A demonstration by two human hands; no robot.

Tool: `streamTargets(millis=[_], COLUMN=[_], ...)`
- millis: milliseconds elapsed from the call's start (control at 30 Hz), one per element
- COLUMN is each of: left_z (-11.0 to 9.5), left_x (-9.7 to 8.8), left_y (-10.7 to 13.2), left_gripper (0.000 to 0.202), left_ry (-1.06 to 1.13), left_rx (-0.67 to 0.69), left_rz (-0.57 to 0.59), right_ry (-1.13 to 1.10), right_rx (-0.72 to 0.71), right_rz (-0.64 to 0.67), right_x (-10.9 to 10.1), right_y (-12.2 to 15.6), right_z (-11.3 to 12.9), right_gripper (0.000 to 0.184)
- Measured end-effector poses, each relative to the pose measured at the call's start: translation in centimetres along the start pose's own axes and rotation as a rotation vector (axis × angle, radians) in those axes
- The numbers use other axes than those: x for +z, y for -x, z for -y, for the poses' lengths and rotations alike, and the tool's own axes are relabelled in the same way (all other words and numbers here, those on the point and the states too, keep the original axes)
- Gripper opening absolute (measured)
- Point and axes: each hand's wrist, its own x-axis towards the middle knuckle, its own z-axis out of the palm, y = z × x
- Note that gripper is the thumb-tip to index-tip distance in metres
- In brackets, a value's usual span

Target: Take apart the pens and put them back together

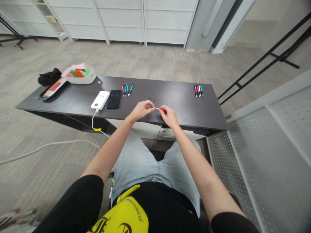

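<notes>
Above the front part of the dark table [184, 106], my two hands meet. My right hand [169, 116] is closed around a red pen barrel [164, 111]. From it a thin white pen refill [156, 108] reaches across to my left hand [143, 109], whose thumb and fingertips pinch its other end. How far the refill sits inside the barrel is hidden by my fingers. Just beyond my hands lie small dark pieces [149, 98], too small to name. Several pens [127, 90] lie to the left, and another group of pens [198, 91] lies side by side at the right.
Left of my hands are a black phone [114, 99] and a white power bank [100, 100] with a white cable [92, 121] hanging over the front edge. Farther left stand a white basket [91, 77] with colourful items, a black tray [56, 93] and black cloth [50, 77].
</notes>
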Motion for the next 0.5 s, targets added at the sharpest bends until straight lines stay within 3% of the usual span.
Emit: streamTargets(millis=[167, 333, 433, 500], left_z=[0.3, 1.9, 2.7, 2.7], left_x=[-1.8, -3.9, -3.1, -1.4], left_y=[1.0, 1.6, 2.2, 2.4], left_gripper=[0.019, 0.023, 0.022, 0.02], left_ry=[-0.143, -0.126, -0.204, -0.286], left_rx=[0.021, -0.04, -0.117, -0.139], left_rz=[0.01, -0.192, -0.274, -0.242], right_ry=[0.04, -0.023, -0.04, -0.044], right_rx=[0.027, 0.073, 0.094, 0.103], right_rz=[0.038, -0.136, -0.193, -0.186], right_x=[0.1, 0.1, 0.1, 0.0], right_y=[0.1, 0.2, 0.3, 0.3], right_z=[0.2, -0.1, -0.1, 0.0], right_gripper=[0.017, 0.037, 0.055, 0.062])
